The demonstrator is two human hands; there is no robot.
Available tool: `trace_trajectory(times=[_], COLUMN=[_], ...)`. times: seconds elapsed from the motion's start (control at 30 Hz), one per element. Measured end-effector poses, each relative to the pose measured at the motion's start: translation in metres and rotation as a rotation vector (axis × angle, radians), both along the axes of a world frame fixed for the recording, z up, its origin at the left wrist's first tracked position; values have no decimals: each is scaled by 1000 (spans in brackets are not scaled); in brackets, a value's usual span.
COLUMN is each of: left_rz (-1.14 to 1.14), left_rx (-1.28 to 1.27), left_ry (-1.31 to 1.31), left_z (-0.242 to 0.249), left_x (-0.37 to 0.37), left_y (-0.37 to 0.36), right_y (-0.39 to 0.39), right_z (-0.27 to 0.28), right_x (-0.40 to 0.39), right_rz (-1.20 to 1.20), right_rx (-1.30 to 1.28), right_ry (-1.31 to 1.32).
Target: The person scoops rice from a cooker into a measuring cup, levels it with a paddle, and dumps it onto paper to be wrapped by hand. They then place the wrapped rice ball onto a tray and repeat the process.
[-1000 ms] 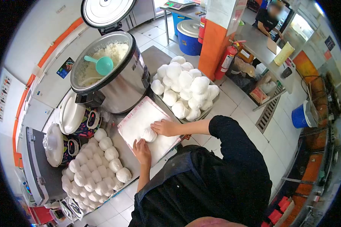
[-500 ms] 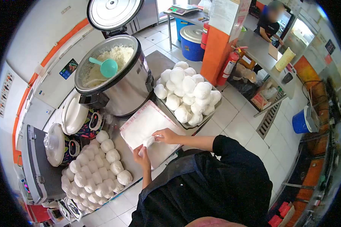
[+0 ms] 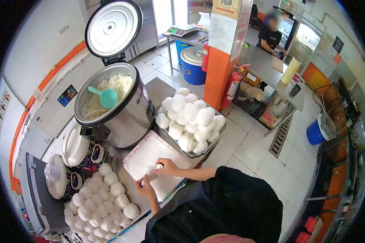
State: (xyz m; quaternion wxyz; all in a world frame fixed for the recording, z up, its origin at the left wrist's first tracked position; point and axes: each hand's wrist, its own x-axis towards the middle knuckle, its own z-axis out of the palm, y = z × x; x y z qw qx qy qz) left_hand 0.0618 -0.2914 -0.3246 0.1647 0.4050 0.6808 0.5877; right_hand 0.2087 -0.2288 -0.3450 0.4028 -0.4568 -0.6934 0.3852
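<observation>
In the head view, two hands, left hand (image 3: 147, 189) and right hand (image 3: 168, 167), have their fingers grasping one white bundle (image 3: 150, 170) between them, over the white sheeting (image 3: 150, 150) on the counter (image 3: 162, 87). Two heaps of white bundles (image 3: 190, 119) flank it, overlapping too much to count fully. Nearby stand one large open cooker (image 3: 129, 127), holding one turquoise scoop (image 3: 108, 98), and two smaller lidded cookers (image 3: 75, 145).
</observation>
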Motion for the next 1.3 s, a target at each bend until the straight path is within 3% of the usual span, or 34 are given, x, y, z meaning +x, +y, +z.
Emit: trace_trajectory(times=[0.07,0.13,0.17,0.27,0.3,0.47,0.5,0.8,0.87,0.93,1.0,1.07,1.13,1.23,1.27,1.3], left_rz=[-1,-40,-43,-80,-85,-212,-286,-303,-293,-280,-317,-273,-362,-392,-404,-418], left_rx=[30,-167,-152,-130,-148,-190,-300,-221,-282,-316,-345,-172,-278,-584,-580,-519], left_ry=[-92,21,14,455,465,622,649,585,559,534,561,636,478,71,73,-150], left_z=[1,-6,-6,-2,0,6,16,5,6,2,2,-20,-40,-14,-21,-28], left_x=[-2,-8,-5,0,-1,9,12,-6,-9,-14,-18,-31,-40,-28,-28,-31], left_y=[7,15,19,24,18,14,8,17,25,31,27,35,42,32,32,32], right_y=[-5,-4,-6,6,-1,-10,-10,-8,5,10,19,32,23,10,9,9], right_z=[14,1,1,4,3,18,15,9,16,19,16,19,15,17,17,12], right_x=[-6,-16,-22,-26,-31,-26,-25,-17,-18,-22,-24,-31,-38,-46,-46,-45], right_rz=[-72,-124,-170,-217,-215,-129,-96,117,172,178,221,256,169,187,198,206], right_rx=[-411,-268,-170,-10,26,-17,5,136,123,273,219,203,35,234,362,425], right_ry=[186,187,95,-73,-146,-129,-121,-128,-154,-64,-68,-72,-160,-403,-509,-588])
